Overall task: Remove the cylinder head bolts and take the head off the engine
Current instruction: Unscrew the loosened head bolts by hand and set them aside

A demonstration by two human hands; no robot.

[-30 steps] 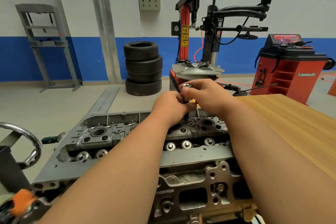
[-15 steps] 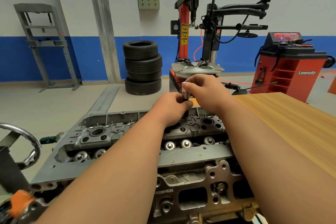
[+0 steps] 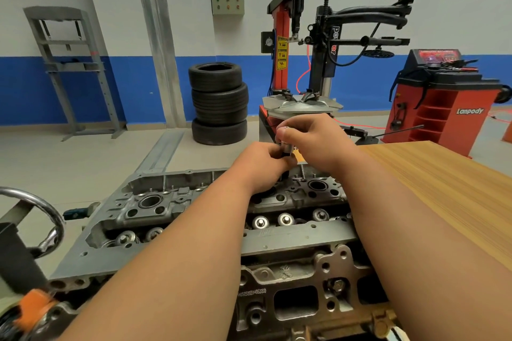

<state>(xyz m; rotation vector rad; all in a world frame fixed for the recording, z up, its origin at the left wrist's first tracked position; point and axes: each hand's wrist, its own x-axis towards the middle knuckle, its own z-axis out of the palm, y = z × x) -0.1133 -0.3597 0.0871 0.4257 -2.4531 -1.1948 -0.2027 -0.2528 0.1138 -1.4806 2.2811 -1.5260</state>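
The grey aluminium cylinder head (image 3: pixel 293 238) lies across the lower middle, its valve springs and bolt holes exposed. Over its far edge both my hands hold a short upright metal tool (image 3: pixel 286 148), silver above and dark below. My left hand (image 3: pixel 263 166) is wrapped around the dark lower part. My right hand (image 3: pixel 313 141) pinches the silver top between thumb and fingers. The tool's lower end, and whatever it sits on, is hidden behind my left hand.
A wooden table (image 3: pixel 432 191) runs along the right, next to the engine. A chrome handwheel (image 3: pixel 44 210) sticks out at the left. Beyond the engine stand stacked tyres (image 3: pixel 219 102), a tyre changer (image 3: pixel 302 63) and a red wheel balancer (image 3: pixel 443 108).
My right fingers have shifted around the tool's top, and the shiny end seen a second ago is now under my thumb. Both hands stay in the same spot.
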